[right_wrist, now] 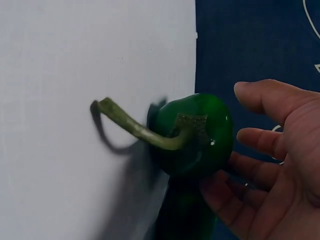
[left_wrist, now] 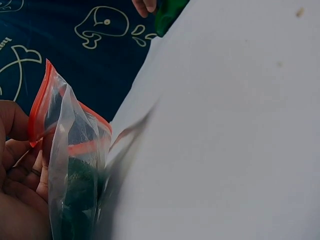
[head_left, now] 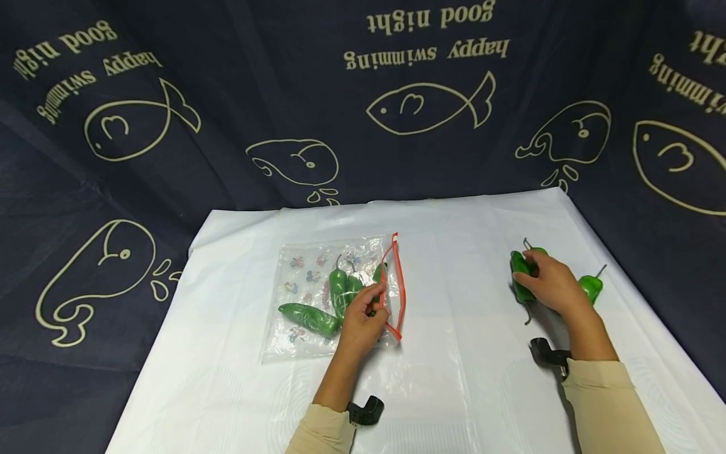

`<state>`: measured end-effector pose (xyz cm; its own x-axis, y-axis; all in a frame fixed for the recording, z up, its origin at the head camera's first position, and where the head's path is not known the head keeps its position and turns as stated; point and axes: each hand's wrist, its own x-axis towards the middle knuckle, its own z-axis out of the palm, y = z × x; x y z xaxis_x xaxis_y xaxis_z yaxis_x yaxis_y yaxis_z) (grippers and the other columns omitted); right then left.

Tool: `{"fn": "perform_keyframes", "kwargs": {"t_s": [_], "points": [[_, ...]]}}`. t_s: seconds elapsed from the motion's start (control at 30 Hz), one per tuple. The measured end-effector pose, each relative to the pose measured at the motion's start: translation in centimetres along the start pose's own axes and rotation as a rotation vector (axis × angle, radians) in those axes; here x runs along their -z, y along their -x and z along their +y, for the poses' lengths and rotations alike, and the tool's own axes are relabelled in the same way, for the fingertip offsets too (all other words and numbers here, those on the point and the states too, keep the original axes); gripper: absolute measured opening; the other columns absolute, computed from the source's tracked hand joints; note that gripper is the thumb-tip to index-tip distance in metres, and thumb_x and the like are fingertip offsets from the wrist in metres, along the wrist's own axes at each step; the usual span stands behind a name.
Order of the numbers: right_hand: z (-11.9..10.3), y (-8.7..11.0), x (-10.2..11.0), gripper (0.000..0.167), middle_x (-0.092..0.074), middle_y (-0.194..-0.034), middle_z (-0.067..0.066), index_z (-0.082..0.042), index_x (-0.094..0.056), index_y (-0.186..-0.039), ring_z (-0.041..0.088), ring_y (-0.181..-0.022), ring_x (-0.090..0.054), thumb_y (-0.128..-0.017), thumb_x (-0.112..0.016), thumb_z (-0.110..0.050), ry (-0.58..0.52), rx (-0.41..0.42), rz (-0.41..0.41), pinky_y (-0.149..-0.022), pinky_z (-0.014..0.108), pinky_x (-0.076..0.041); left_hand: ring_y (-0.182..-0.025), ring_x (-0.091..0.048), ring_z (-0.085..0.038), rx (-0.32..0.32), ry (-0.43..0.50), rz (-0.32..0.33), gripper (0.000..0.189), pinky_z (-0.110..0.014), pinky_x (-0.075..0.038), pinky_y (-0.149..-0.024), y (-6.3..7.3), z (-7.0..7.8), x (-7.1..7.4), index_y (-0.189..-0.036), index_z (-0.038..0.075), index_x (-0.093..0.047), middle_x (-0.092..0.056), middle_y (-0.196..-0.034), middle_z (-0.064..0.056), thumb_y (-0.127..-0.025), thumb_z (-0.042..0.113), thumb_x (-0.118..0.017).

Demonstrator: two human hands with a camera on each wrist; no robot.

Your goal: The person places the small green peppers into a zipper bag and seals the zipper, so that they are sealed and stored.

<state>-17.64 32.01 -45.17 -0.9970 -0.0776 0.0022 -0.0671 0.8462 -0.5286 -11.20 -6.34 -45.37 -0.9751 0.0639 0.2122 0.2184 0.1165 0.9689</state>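
A clear zip bag (head_left: 289, 265) with a red zip edge and small printed figures lies flat, its mouth facing right. Several long green peppers (head_left: 309, 318) are inside it. My left hand (head_left: 363, 318) pinches the bag by its red-edged mouth, which gapes in the left wrist view. On the right, my right hand (head_left: 550, 280) is around a green pepper (head_left: 520, 277) with a curved stem. In the right wrist view the thumb stands off this pepper (right_wrist: 192, 135), while the lower fingers lie against or just behind it. Another green pepper (head_left: 591, 288) sits beyond that hand.
One more pepper (head_left: 537, 250) shows partly behind the right fingers. A white cloth (head_left: 454, 252) covers the table. Dark blue curtains (head_left: 431, 170) with fish prints hang behind and at both sides. Each wrist carries a black camera mount (head_left: 367, 411).
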Motion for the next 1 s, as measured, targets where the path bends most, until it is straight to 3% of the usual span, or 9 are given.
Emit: {"fn": "perform_keyframes", "kwargs": {"t_s": [0.23,0.4,0.77,1.0], "points": [[-0.10,-0.63,-0.69,0.072,-0.046,-0.130,0.042,0.015,-0.042,-0.137,0.058,-0.114,-0.047,-0.093,-0.067,-0.035,0.092,-0.021,0.000,-0.089,0.068,-0.041,-0.079,-0.054,-0.015,0.002,0.009,0.004,0.050,-0.015,-0.046,-0.065,0.00,-0.09,0.00,-0.127,-0.012,-0.060,-0.058,-0.129,-0.022,-0.078,-0.018,-0.058],[-0.02,-0.94,-1.03,0.068,-0.045,-0.130,0.043,0.016,-0.042,-0.136,0.058,-0.114,-0.046,-0.091,-0.069,-0.027,0.133,-0.024,0.008,-0.090,0.068,-0.041,-0.078,-0.054,-0.015,0.001,0.008,-0.001,0.050,-0.015,-0.045,-0.064,0.01,-0.12,0.01,-0.127,-0.012,-0.060,-0.058,-0.129,-0.022,-0.078,-0.019,-0.057],[-0.16,-0.84,-0.46,0.062,-0.041,-0.136,0.042,0.012,-0.038,-0.143,0.057,-0.118,-0.043,-0.092,-0.062,-0.015,0.043,-0.058,-0.036,-0.092,0.068,-0.039,-0.077,-0.054,-0.016,-0.026,0.001,0.010,0.050,-0.016,-0.046,-0.064,0.04,0.04,-0.03,-0.126,-0.014,-0.060,-0.058,-0.128,-0.025,-0.077,-0.019,-0.058],[-0.38,-0.62,-0.15,0.064,-0.044,-0.133,0.040,0.012,-0.033,-0.145,0.054,-0.116,-0.046,-0.090,-0.058,-0.009,0.004,-0.043,-0.057,-0.090,0.065,-0.040,-0.079,-0.054,-0.013,-0.002,-0.004,0.012,0.050,-0.016,-0.045,-0.066,0.12,0.08,0.01,-0.128,-0.011,-0.060,-0.058,-0.129,-0.023,-0.078,-0.018,-0.059]]}}
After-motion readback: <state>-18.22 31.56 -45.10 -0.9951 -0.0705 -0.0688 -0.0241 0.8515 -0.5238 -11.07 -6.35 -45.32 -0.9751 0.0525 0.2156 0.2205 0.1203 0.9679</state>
